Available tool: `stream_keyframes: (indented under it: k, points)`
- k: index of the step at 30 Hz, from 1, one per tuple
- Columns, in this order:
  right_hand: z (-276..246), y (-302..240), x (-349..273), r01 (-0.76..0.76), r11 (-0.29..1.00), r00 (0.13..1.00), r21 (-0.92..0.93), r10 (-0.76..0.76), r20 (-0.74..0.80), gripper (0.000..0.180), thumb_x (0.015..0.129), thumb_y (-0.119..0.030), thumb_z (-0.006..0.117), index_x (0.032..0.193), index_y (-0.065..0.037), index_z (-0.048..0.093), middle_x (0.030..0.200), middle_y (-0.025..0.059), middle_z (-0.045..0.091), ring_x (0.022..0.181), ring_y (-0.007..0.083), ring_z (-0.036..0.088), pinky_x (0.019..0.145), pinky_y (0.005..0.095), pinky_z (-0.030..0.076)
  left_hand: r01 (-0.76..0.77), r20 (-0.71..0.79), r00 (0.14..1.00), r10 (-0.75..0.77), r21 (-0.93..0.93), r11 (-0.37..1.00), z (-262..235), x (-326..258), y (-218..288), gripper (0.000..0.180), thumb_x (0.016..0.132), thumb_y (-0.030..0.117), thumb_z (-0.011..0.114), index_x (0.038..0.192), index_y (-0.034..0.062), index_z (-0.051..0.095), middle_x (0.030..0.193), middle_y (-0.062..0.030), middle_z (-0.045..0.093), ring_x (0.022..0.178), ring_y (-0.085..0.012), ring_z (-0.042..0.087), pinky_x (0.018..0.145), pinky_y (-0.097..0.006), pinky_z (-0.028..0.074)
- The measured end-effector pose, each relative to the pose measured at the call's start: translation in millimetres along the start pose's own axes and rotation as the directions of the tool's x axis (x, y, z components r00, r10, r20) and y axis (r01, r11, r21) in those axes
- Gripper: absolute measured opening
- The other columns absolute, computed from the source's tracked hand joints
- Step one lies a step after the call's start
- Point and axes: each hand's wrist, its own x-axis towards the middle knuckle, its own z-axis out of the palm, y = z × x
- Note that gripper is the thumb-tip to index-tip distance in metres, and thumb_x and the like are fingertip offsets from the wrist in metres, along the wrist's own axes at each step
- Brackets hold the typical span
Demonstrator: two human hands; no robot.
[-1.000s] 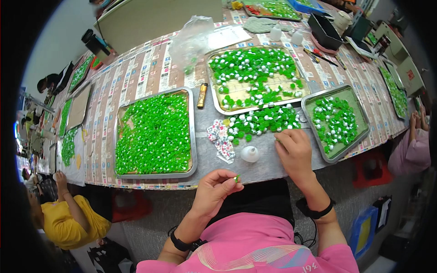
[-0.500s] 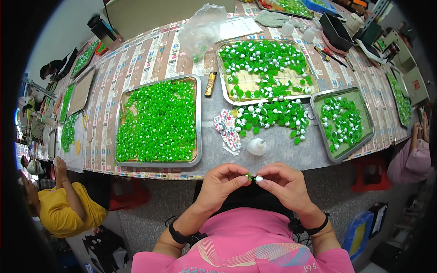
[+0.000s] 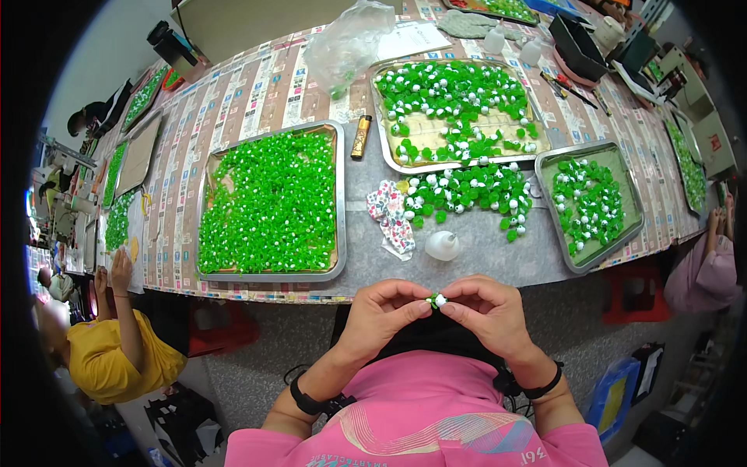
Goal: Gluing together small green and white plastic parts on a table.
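Note:
Just off the table's near edge, my left hand point(image 3: 387, 313) pinches a small green plastic piece point(image 3: 432, 303). Fingertips of my right hand point(image 3: 492, 311) grip a small white ball with dark marks point(image 3: 441, 300). Ball and green piece touch between the two hands; whether they are fixed together cannot be made out. Beyond my hands stands a white squeeze bottle point(image 3: 443, 246). Behind it lies a loose heap of green pieces with white balls point(image 3: 467, 192), beside a floral cloth point(image 3: 391, 218).
A metal tray of green pieces point(image 3: 340, 233) stands left. Behind the heap is a larger tray point(image 3: 389, 159) of white-and-green pieces, with a smaller tray point(image 3: 572, 266) at right. A lighter point(image 3: 361, 138) and a clear plastic bag point(image 3: 342, 50) lie farther back. A person in yellow point(image 3: 117, 354) sits left.
My hands have drawn slightly together, so the green piece and white ball, apart before, now meet. At left, the person in yellow has raised a hand toward the table.

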Motion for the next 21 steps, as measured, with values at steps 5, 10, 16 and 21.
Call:
stream_keyframes:
  k: [5, 10, 16, 21]
  points:
    - [0, 0, 0, 0.078, 0.985, 0.997, -0.153, -0.081, -0.014, 0.013, 0.078, 0.002, 0.069, 0.092, 0.000, 0.069, 0.093, 0.0094, 0.065, 0.081, 0.0133, 0.064, 0.069, 0.0228, 0.053, -0.003, -0.006, 1.000, 0.003, 0.049, 0.999, 0, -1, 0, 0.015, 0.082, -0.002, 0.066, 0.097, -0.0033, 0.064, 0.092, -0.0091, 0.066, 0.083, -0.0145, 0.064, 0.078, -0.025, 0.053]
    - [-2, 1, 0, 0.233, 0.917, 0.970, -0.324, -0.243, 0.008, 0.017, 0.074, 0.003, 0.072, 0.090, -0.003, 0.070, 0.086, 0.0093, 0.067, 0.076, 0.0138, 0.065, 0.065, 0.0230, 0.052, -0.086, -0.003, 0.996, 0.088, 0.160, 0.983, 1, 0, -1, 0.013, 0.080, -0.004, 0.067, 0.092, -0.0036, 0.067, 0.088, -0.0093, 0.065, 0.081, -0.0146, 0.064, 0.075, -0.025, 0.053]
    - [-6, 8, 0, 0.205, 0.953, 0.979, -0.221, -0.203, 0.033, 0.020, 0.072, 0.008, 0.070, 0.088, -0.003, 0.071, 0.086, 0.0109, 0.068, 0.076, 0.0166, 0.067, 0.066, 0.0239, 0.053, -0.092, 0.034, 0.996, 0.087, 0.221, 0.971, -1, 0, 0, 0.012, 0.078, -0.008, 0.067, 0.089, -0.0032, 0.067, 0.087, -0.0089, 0.064, 0.079, -0.0142, 0.064, 0.071, -0.025, 0.053]
    - [-7, 9, -1, 0.254, 0.926, 0.967, -0.278, -0.244, 0.070, 0.021, 0.071, 0.011, 0.068, 0.086, -0.002, 0.070, 0.086, 0.0120, 0.068, 0.077, 0.0180, 0.068, 0.067, 0.0251, 0.055, -0.137, 0.043, 0.991, 0.131, 0.346, 0.928, 1, 0, 1, 0.012, 0.076, -0.010, 0.067, 0.086, -0.0030, 0.067, 0.085, -0.0078, 0.063, 0.078, -0.0133, 0.063, 0.070, -0.024, 0.053]
